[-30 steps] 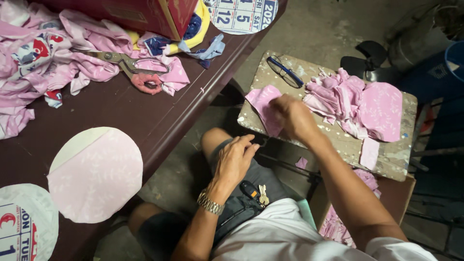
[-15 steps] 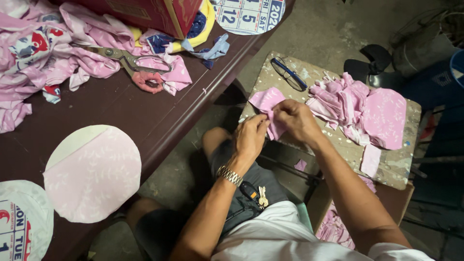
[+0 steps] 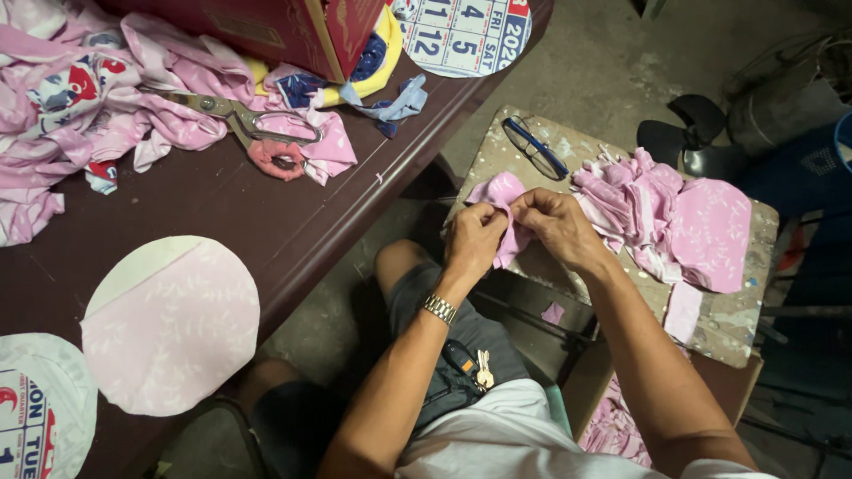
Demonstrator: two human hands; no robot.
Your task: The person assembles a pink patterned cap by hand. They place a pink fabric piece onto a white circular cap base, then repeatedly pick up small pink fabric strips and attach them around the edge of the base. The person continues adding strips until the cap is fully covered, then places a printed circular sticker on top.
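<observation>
Hands: left hand [image 3: 472, 238] and right hand [image 3: 552, 223] level, fingers pinched shut on pink fabric strip [image 3: 506, 217] | strip between both, hanging toward 6 o'clock | above small surface [image 3: 719, 315]; glasses [image 3: 535, 148] at 12 o'clock.

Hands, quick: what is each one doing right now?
Left hand: closed, pinching the pink fabric piece.
Right hand: closed, pinching the same piece.

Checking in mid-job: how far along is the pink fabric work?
Done: a pile of pink pieces sits on the small board. In hand: left hand and right hand pinch one pink scrap. Left: uncut pink cloth beside the scissors.
</observation>
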